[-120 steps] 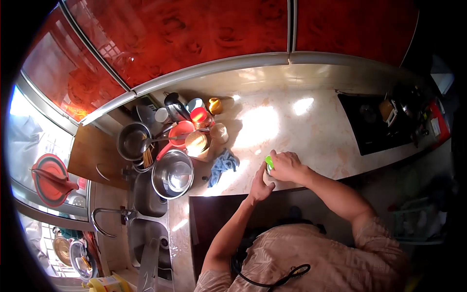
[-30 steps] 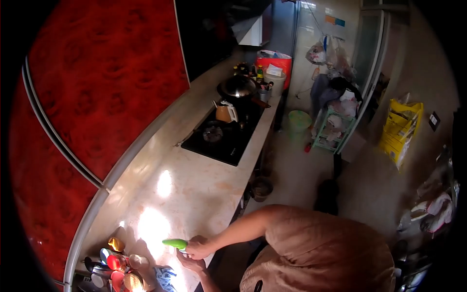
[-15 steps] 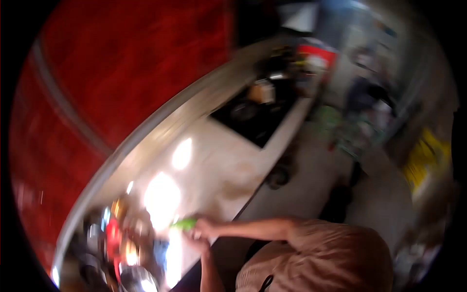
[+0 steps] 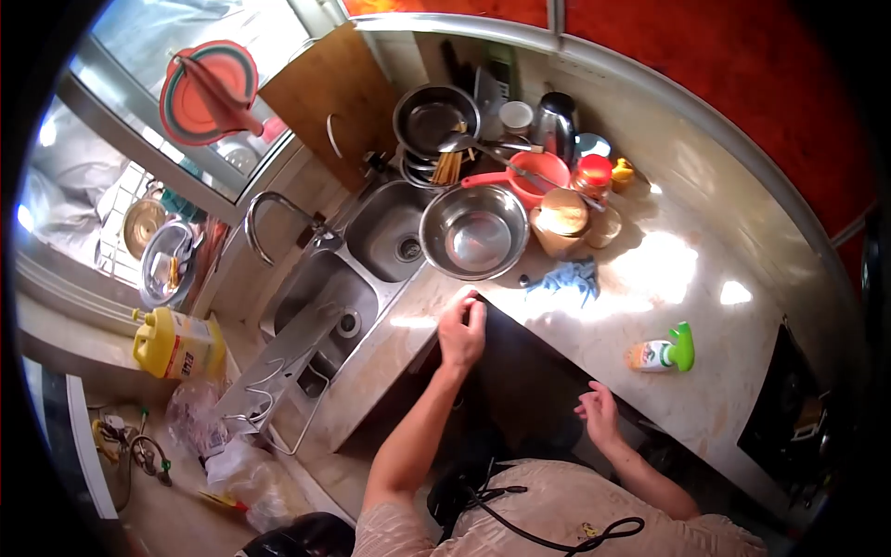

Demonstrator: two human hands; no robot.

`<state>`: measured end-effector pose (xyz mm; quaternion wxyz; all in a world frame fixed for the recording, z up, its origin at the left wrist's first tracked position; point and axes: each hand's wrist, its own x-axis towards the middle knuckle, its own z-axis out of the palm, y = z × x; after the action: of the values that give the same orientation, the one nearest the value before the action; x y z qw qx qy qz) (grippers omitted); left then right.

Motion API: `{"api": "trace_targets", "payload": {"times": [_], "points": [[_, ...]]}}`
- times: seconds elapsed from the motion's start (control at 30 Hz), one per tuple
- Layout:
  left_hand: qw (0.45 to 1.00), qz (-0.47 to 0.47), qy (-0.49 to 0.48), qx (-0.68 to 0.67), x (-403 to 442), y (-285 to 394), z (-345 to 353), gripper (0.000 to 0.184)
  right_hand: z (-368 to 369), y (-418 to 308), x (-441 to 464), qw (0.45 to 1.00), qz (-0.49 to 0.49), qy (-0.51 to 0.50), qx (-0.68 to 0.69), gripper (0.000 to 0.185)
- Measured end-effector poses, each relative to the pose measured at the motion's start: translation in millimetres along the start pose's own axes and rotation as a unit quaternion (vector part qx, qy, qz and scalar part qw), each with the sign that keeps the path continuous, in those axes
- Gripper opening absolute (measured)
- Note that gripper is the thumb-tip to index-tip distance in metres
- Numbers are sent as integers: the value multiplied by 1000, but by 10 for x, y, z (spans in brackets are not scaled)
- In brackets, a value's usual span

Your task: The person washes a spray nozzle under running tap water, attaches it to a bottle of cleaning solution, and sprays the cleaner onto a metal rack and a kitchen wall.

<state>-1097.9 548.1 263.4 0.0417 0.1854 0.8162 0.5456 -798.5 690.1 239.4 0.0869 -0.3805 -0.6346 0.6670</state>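
My left hand (image 4: 462, 332) is raised at the counter's inner corner, just in front of a large steel basin (image 4: 473, 234). Its fingers are curled in, and what they hold, if anything, is hidden. Near the front edge of the right-hand counter, my right hand (image 4: 599, 413) hangs with its fingers apart and nothing in them. A spray bottle (image 4: 654, 356) with a green trigger head is on that counter, up and to the right of my right hand, touched by neither hand. Between the basin and the bottle lies a crumpled blue cloth (image 4: 568, 283).
A double sink (image 4: 382, 232) with a curved faucet (image 4: 260, 227) is at left. Pans, a red strainer (image 4: 538, 176), a kettle (image 4: 557, 125) and jars crowd the back corner. A yellow jug (image 4: 181, 345) stands left; a black cooktop (image 4: 784, 413) is far right.
My view has swung from the cooktop side toward the sink. Both hands were together at a green item; now they are apart, and the green-topped spray bottle is on the counter.
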Motion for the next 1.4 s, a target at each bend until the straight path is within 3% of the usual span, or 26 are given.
{"api": "trace_targets", "payload": {"times": [0.03, 0.07, 0.1, 0.13, 0.2, 0.27, 0.33, 0.43, 0.53, 0.6, 0.67, 0.7, 0.73, 0.77, 0.8, 0.87, 0.93, 1.0, 1.03, 1.07, 1.13, 1.2, 1.23, 1.27, 1.33, 1.4], "points": [[988, 85, 130, 13, 261, -282, -322, 29, 221, -194, 107, 999, 1, -51, -15, 36], [983, -80, 164, -34, 540, -383, -708, 28, 471, -389, 271, 995, 3, -97, -28, 35], [977, 6, 209, 40, 856, -776, -1073, 29, 739, -513, 440, 990, -3, -137, -23, 31], [963, -43, 261, -45, 1201, -1123, -1348, 34, 1019, -591, 646, 982, -28, -183, -37, 28], [953, -68, 292, 55, 1669, -1254, -1867, 40, 1701, -993, 965, 971, -14, -225, -80, 24], [915, 71, 379, 116, 2180, -1857, -2091, 35, 2437, -1349, 1222, 960, 0, -280, -34, 22], [953, 92, 270, 98, 2232, -1942, -2205, 31, 3149, -1462, 1507, 945, -24, -326, -21, 21], [970, -71, 182, -141, 1948, -1959, -2256, 34, 4211, -1643, 1837, 950, 16, -312, -14, 28], [839, -229, 210, -445, 1838, -1840, -2618, 47, 5112, -1816, 2096, 930, 117, -327, 119, 30], [852, -179, 172, -461, 1765, -2076, -2782, 56, 5654, -1621, 2193, 908, 175, -329, 194, 29], [729, -183, 113, -650, 1745, -2061, -2938, 62, 6118, -1406, 2206, 825, 269, -361, 343, 36], [729, -176, 121, -651, 1733, -2124, -2988, 59, 6302, -1406, 2104, 824, 272, -358, 344, 36], [729, -177, 121, -650, 1711, -2133, -2990, 59, 6485, -1455, 1969, 964, 75, -204, 152, 22], [725, -240, 135, -631, 1673, -2118, -2970, 56, 6615, -1531, 1847, 989, -132, -25, -58, 14], [719, -309, 143, -606, 1630, -2072, -2923, 54, 6627, -1611, 1755, 897, -316, 162, -263, 20], [707, -353, 71, -609, 1620, -1847, -2931, 58, 5922, -2090, 1692, 940, -218, -226, -136, 23], [672, -391, 133, -615, 1639, -2147, -3009, 57, 6469, -1302, 1978, 863, -177, -298, -367, 53], [713, -394, 188, -548, 1672, -2175, -2946, 54, 6618, -969, 1781, 912, -212, -204, -287, 66], [746, -393, 248, -477, 1652, -2219, -2924, 52, 6529, -1193, 1947, 929, -91, -266, -240, 67], [737, -331, 133, -574, 1600, -2534, -2910, 42, 6397, -1415, 2095, 928, 30, -321, -188, 68], [704, -353, 69, -612, 1639, -2247, -2790, 35, 6360, -1482, 2019, 968, 89, -182, -147, 76], [733, -309, 126, -592, 1583, -2084, -2813, 39, 6639, -775, 2193, 945, 20, -327, -10, 74], [759, -262, 180, -568, 1551, -2072, -2790, 43, 6562, -823, 2022, 913, -178, -350, -115, 75], [773, -275, 186, -541, 1580, -2185, -2788, 42, 6538, -904, 1897, 953, -192, -216, -93, 62], [805, -314, 156, -479, 1617, -2502, -2790, 40, 6138, -1830, 1909, 956, 129, -233, -124, 43], [837, -319, 104, -432, 1605, -2718, -2786, 38, 6803, -572, 2173, 906, 123, -144, 378, 28]]}}
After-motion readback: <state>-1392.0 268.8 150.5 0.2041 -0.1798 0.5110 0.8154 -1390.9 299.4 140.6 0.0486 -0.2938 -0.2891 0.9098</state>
